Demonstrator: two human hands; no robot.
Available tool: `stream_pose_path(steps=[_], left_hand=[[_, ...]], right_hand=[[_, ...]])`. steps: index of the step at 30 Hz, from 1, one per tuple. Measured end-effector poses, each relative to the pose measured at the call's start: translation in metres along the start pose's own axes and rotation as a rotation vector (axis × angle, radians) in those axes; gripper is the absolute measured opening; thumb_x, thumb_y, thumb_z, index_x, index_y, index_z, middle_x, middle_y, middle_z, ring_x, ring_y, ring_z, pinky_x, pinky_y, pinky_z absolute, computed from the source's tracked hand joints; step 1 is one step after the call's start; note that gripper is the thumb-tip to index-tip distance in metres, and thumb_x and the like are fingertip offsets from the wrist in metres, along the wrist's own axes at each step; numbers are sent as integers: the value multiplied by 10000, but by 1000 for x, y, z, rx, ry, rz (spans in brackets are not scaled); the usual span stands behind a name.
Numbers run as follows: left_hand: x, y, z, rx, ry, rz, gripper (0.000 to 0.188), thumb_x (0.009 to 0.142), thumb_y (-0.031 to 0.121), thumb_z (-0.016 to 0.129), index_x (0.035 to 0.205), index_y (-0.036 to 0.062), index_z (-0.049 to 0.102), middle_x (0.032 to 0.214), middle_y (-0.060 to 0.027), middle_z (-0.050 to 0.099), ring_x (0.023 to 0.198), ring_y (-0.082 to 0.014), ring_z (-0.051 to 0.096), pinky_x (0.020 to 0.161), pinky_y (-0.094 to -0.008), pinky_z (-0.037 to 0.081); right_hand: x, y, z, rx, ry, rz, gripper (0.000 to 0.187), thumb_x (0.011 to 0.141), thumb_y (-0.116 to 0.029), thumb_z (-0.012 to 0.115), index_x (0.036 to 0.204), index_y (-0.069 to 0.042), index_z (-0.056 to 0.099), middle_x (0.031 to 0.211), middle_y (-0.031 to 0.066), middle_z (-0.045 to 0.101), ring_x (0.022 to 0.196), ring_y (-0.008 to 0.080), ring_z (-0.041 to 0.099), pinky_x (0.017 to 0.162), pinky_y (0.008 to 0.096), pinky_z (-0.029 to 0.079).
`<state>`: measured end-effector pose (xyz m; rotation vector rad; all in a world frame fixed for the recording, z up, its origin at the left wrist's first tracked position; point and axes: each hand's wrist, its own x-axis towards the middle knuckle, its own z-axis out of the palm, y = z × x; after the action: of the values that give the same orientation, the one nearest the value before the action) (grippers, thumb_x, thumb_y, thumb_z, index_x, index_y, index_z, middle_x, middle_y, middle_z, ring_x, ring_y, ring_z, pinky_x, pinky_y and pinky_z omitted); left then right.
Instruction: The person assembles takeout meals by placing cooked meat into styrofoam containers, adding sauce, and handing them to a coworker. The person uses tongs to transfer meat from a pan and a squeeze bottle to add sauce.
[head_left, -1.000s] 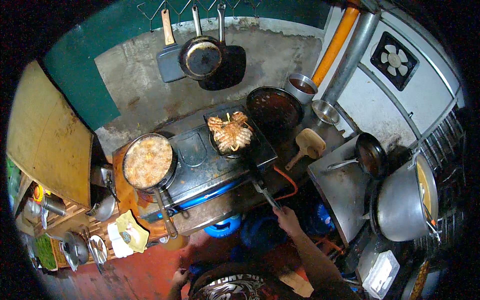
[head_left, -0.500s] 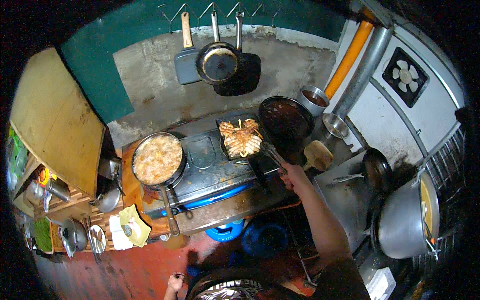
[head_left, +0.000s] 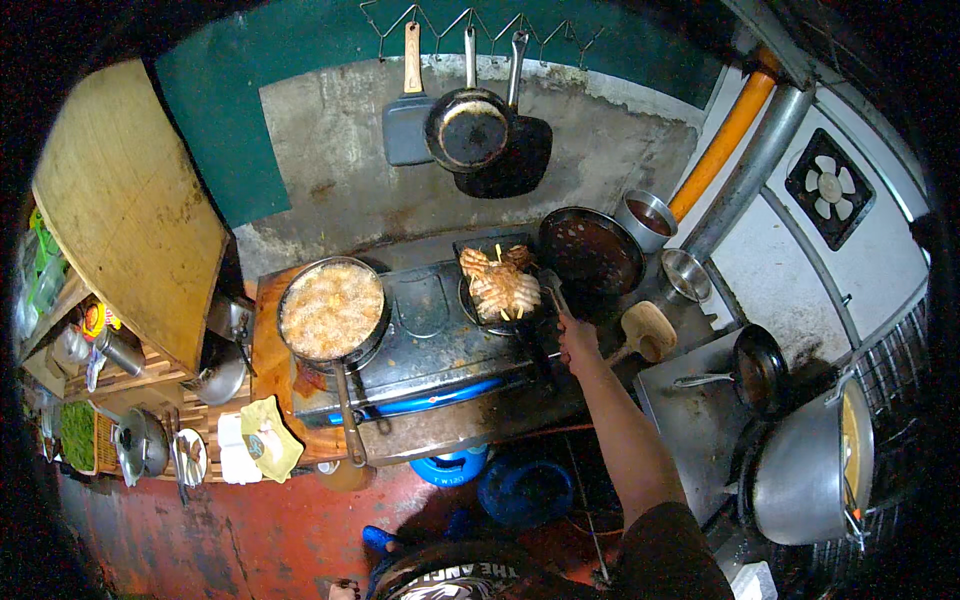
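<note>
Gripping slim silver metal tongs [head_left: 553, 288] in the right hand [head_left: 578, 345], just beside the browned, ridged meat [head_left: 505, 290] on the black square grill pan [head_left: 484, 243], at the right side of the low, wide black stove [head_left: 425, 335]. Holding the left hand [head_left: 344, 590] low, partly cut off by the view's lower edge, well apart from the round black frying pan [head_left: 347, 405] of frothing golden oil [head_left: 333, 306].

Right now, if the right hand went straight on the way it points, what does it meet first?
Likely the meat in the square pan, or that pan's right rim, met by the tongs in the right hand. Depth is unclear: the tips may pass above or already touch.
</note>
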<state>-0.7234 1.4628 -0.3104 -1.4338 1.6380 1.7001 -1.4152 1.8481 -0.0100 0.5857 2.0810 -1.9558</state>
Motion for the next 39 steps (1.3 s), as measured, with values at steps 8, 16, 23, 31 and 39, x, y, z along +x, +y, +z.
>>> stream_pose_path(steps=[8, 16, 23, 31, 39], left_hand=[[18, 46, 9, 65, 130, 22, 63, 907, 144, 608, 931, 85, 605, 789, -59, 630, 641, -179, 607, 449, -360, 463], [10, 107, 21, -21, 90, 302, 74, 939, 139, 586, 969, 70, 587, 824, -46, 631, 667, -165, 629, 469, -305, 467], [27, 50, -4, 297, 182, 193, 362, 880, 312, 682, 1103, 33, 625, 1025, -164, 695, 976, -316, 668, 897, -382, 514], [-20, 59, -28, 448, 207, 363, 420, 900, 344, 629, 1168, 22, 638, 1108, -210, 688, 1041, -356, 665, 898, -441, 523], [-50, 60, -106, 374, 68, 228, 471, 861, 387, 624, 1137, 7, 662, 1111, -219, 687, 1004, -364, 680, 875, -456, 538]], right_hand=[[11, -5, -27, -172, 12, -287, 307, 905, -387, 649, 855, -90, 593, 579, -11, 446, 422, 112, 386, 389, 303, 278], [-53, -60, -23, 302, -288, 58, 292, 935, -392, 623, 902, -102, 615, 536, -63, 310, 415, 82, 261, 407, 281, 221], [-83, -58, -13, 300, -338, 146, 323, 950, -436, 584, 965, -113, 596, 516, -69, 282, 422, 86, 262, 414, 276, 224], [-114, -31, -8, 226, -246, 114, 293, 970, -426, 570, 932, -137, 592, 465, -75, 266, 350, 81, 223, 353, 261, 187], [-274, -50, 72, 68, -190, -167, 304, 988, -406, 562, 962, -110, 624, 482, -71, 341, 361, 73, 282, 361, 251, 229]])
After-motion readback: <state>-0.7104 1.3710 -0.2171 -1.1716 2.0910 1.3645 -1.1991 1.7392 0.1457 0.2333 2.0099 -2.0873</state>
